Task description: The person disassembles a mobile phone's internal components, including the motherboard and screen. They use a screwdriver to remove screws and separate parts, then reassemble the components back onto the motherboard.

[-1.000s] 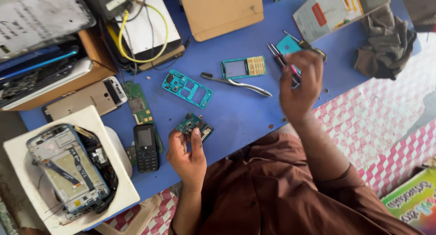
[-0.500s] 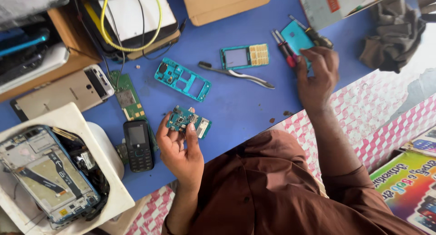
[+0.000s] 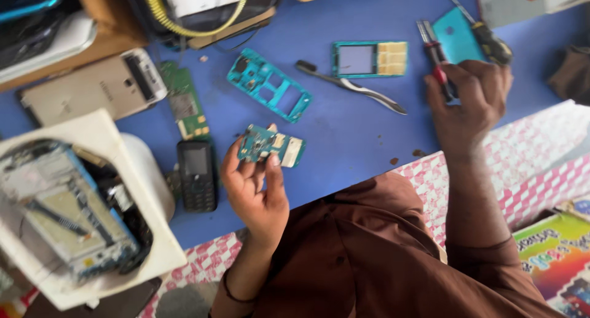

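Small teal circuit board (image 3: pixel 270 144) is held above the blue table (image 3: pixel 344 139), pinched at its lower edge by the left hand (image 3: pixel 255 189), fingers curled shut on it. Right hand (image 3: pixel 470 103) is closed on a red-handled screwdriver (image 3: pixel 433 53), just beside a teal back cover (image 3: pixel 455 38). Teal phone frame (image 3: pixel 268 87), tweezers (image 3: pixel 350 87) and keypad front panel (image 3: pixel 370 59) are laid between. Black phone (image 3: pixel 196 173) is left of the board.

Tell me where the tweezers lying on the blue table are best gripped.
Judging by pose, take the tweezers at mid-length, pinching across the two flat arms from above. They lie flat and diagonal, dark butt up-left, points down-right, with bare blue table on both sides.
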